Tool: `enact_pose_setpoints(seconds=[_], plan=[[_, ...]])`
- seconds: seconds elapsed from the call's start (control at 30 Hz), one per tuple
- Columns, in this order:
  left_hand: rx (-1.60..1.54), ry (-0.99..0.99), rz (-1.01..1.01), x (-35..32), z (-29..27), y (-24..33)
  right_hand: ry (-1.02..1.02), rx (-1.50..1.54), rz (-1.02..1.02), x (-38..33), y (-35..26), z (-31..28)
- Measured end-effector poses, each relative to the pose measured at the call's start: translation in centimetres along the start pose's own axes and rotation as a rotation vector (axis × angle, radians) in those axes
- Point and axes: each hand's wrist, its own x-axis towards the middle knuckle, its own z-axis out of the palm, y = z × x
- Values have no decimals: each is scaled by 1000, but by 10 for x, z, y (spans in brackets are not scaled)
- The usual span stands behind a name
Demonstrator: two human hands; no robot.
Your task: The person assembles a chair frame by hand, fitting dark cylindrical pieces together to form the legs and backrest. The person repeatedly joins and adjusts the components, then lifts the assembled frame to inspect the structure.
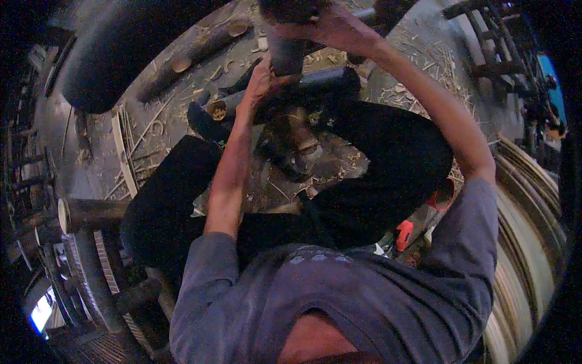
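Both hands point(303, 54) grip hollow bamboo tube point(288, 54); contents unseen.

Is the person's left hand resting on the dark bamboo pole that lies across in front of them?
Yes: the left hand rests on the dark bamboo pole, while the right hand grips a dark object higher up.

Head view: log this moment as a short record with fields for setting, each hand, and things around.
setting: person seated low, floor littered with shavings and strips
left hand: resting on a dark bamboo tube that lies across the knees
right hand: raised, gripping a dark object at the top edge; what it is cannot be told
nearby: cut bamboo poles on the floor, coiled bamboo strips at right, red-handled tool by the leg
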Motion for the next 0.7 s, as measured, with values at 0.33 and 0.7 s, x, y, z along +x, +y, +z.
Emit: enact_pose_setpoints(seconds=[0.33,0.7], plan=[[-116,259,246,1,35,-32,153,1270,381,2,2,-12],[-12,209,214,21,61,148,826,1273,630,-11,70,-94]])
